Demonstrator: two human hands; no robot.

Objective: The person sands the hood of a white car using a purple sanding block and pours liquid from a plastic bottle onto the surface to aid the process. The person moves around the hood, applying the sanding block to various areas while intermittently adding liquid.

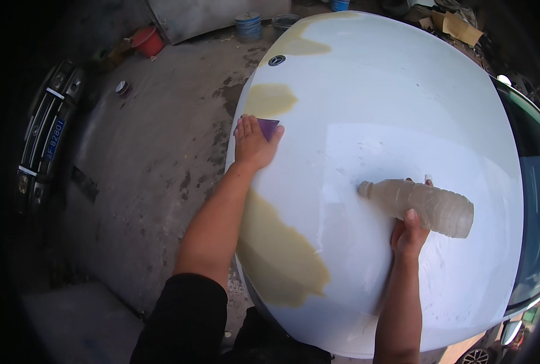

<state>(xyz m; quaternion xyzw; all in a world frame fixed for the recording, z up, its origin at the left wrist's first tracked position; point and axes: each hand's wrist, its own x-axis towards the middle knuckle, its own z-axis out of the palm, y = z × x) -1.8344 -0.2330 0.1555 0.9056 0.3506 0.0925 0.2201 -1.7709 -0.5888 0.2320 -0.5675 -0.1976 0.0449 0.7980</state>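
Observation:
A white car hood (367, 97) with several dull yellow-beige filler patches spreads out before me. Near its left edge, my left hand (256, 144) presses a piece of purple sandpaper (268, 127) against the paint, between two patches. The fingers lie together over the sheet, with the thumb apart on its right side. Much of the sheet is hidden under the palm. Over the right part of the hood, my right hand (410, 233) grips a cloudy plastic bottle (436, 209) from below. The bottle lies nearly level, its neck pointing left. Its cap end is hard to make out.
A round emblem (276, 60) sits at the hood's far left edge. The windshield (539, 182) borders the hood on the right. On the concrete floor are a red bucket (148, 42), a blue pail (248, 27) and a small can (122, 88). A dark car front (46, 130) stands far left.

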